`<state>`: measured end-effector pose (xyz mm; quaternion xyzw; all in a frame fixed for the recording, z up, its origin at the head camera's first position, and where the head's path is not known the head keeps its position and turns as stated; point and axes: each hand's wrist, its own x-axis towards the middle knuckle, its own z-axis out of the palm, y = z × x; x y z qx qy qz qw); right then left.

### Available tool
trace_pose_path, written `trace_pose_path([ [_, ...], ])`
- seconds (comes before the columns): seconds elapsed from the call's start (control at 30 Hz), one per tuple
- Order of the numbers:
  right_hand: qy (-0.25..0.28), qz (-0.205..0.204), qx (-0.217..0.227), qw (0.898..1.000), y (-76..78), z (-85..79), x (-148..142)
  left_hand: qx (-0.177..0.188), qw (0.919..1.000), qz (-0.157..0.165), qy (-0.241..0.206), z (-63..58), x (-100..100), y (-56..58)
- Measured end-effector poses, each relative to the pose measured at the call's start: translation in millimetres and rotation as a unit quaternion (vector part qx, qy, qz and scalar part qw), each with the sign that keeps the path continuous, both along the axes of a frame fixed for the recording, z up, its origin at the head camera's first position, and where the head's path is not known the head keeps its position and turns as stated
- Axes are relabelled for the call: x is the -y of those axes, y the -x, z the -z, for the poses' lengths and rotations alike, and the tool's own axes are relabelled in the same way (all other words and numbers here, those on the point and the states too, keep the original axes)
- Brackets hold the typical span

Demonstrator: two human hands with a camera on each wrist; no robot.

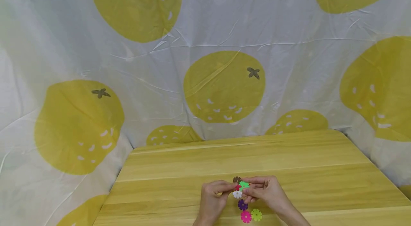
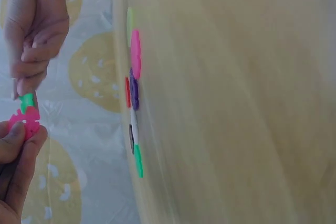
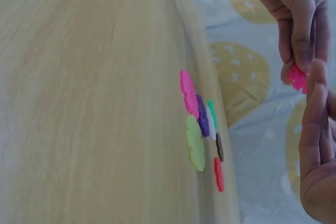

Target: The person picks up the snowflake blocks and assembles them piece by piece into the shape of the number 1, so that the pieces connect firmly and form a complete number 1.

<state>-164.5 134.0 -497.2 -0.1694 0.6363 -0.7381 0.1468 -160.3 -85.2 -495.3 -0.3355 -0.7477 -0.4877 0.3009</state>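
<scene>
Left grip (image 1: 213, 198) pinches pink disc (image 2: 32, 115) | right grip (image 1: 269, 193): green disc (image 2: 26, 102) | (table's far edge (image 1: 237, 141) distant)

In the head view, a pale cloth (image 1: 218, 12) with yellow lemons (image 1: 224, 87) fills the top, a wooden table (image 1: 179, 165) the lower middle.

Your wooden bench (image 1: 179, 169) carries, lying flat, a lime disc (image 1: 258, 216), pink disc (image 1: 244, 218), purple disc (image 1: 241, 205), white disc (image 1: 235, 195), brown disc (image 3: 220, 148), red disc (image 3: 219, 174) and green disc (image 2: 138, 161).
</scene>
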Motion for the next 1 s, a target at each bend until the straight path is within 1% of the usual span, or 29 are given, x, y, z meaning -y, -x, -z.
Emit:
trace_pose_path([
  [0.07, -0.007, 0.002, 0.008, 1.0, 0.2, 0.2, 0.0, 0.002, 1.0, -0.002, 0.002, 0.8, -1.2, -0.8],
  [0.13, -0.014, 0.004, 0.014, 1.0, 0.7, 0.7, 0.4, 0.019, 0.9998, 0.001, 0.0, 0.8, -1.6, -1.4],
  [0.23, -0.016, 0.002, 0.007, 1.0, 1.4, 1.9, 0.7, 0.075, 0.9972, 0.001, -0.001, -1.9, -0.2, -1.3],
  [0.33, -0.017, -0.003, 0.005, 1.0, 2.1, 2.4, -0.9, 0.14, 0.9901, -0.001, 0.008, -5.6, 3.0, -0.7],
  [0.37, -0.017, -0.005, 0.003, 1.0, 2.1, 2.4, -1.7, 0.157, 0.9875, -0.002, 0.013, -6.6, 4.2, -0.6],
  [0.47, -0.013, -0.009, 0.007, 1.0, 2.4, 2.7, -3.5, 0.189, 0.9817, -0.006, 0.024, -7.5, 7.4, -0.5],
  [0.53, -0.007, -0.011, 0.009, 1.0, 1.9, 3.5, -3.4, 0.203, 0.9787, -0.002, 0.029, -6.9, 8.2, -0.8],
  [0.67, -0.003, -0.006, 0.026, 1.0, 0.6, 5.3, -0.6, 0.238, 0.9698, 0.032, 0.04, -3.4, 5.5, -0.8],
  [0.73, -0.006, -0.002, 0.039, 0.999, -0.5, 5.6, 0.8, 0.25, 0.9663, 0.042, 0.044, -1.5, 2.9, -0.4],
  [0.9, -0.021, 0.0, 0.057, 0.998, -3.1, 4.2, -0.2, 0.269, 0.9615, 0.039, 0.041, -1.1, 0.4, -0.8],
  [1.0, -0.045, -0.004, 0.052, 0.998, -2.7, 3.2, -5.0, 0.29, 0.956, 0.034, 0.032, -2.0, 3.2, -1.1],
])
